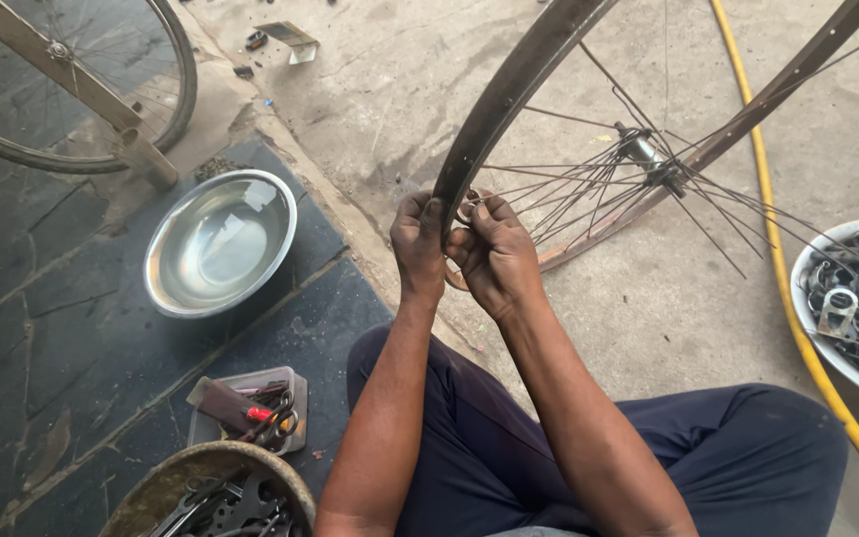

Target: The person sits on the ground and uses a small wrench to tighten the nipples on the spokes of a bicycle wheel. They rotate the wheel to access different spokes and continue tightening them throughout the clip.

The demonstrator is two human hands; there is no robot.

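Hands (464, 249) pinching wheel rim (504, 99) edge — steel bowl (219, 242) near

Packages, labels, signs and screens: we find very little of the kind.

We see no sign, no screen and no label we can make out. The nearest to a package is a small flat rectangular container (251, 406), pinkish grey, lying open on the dark floor at near left, just beyond a round tub of tools; it holds small tools, one with a red part. Far off, at upper left on the pale concrete, we see a flat folded piece (288, 40), grey and brown, perhaps flattened card or sheet; we cannot tell which.
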